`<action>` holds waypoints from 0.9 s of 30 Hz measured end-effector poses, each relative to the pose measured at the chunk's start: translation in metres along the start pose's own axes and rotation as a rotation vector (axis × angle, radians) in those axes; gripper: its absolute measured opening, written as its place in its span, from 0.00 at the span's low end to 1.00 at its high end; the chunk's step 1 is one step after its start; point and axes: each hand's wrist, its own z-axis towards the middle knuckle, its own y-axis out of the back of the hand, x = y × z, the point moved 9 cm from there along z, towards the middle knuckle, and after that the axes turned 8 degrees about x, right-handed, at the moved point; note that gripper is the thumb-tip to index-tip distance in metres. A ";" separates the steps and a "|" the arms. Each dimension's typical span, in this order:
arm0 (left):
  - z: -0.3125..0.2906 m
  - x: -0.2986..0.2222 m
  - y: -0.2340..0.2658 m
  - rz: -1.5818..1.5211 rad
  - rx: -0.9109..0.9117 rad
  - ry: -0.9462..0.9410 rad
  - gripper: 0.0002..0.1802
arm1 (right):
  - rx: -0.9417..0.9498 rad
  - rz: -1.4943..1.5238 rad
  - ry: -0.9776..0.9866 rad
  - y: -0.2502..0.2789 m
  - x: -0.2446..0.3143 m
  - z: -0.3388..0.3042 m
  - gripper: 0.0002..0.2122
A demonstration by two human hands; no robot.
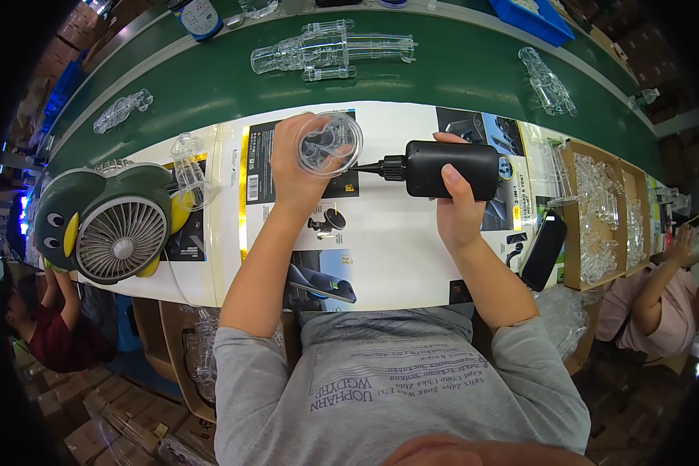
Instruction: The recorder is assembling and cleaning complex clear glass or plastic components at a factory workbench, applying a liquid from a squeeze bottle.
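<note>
In my left hand (291, 167) is a clear plastic piece with a round, cup-like rim (328, 140), its opening turned up toward me. My fingers wrap round its far side and are partly hidden behind it. My right hand (458, 190) grips a black squeeze bottle (435, 167) lying sideways. The bottle's thin nozzle points left, and its tip is at or very close to the lower right edge of the clear piece; I cannot tell whether they touch. Both hands are above the printed cardboard sheet (396, 264) on the bench.
A penguin-shaped fan (109, 225) stands at left, beside a clear part (188, 167). At right lie a black phone (544, 250) and a cardboard box (571, 233) of clear parts. A long clear assembly (330, 54) rests on the green belt (458, 70). Other people sit at both sides.
</note>
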 end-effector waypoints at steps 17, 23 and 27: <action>-0.001 0.002 0.000 -0.011 -0.009 -0.006 0.24 | -0.031 -0.019 -0.030 0.005 0.002 0.002 0.22; 0.000 -0.001 0.002 -0.001 -0.015 -0.008 0.24 | -0.047 -0.014 -0.004 0.007 0.004 0.003 0.22; 0.000 0.000 0.001 -0.011 -0.013 -0.011 0.23 | -0.043 -0.024 0.000 0.008 0.005 0.004 0.21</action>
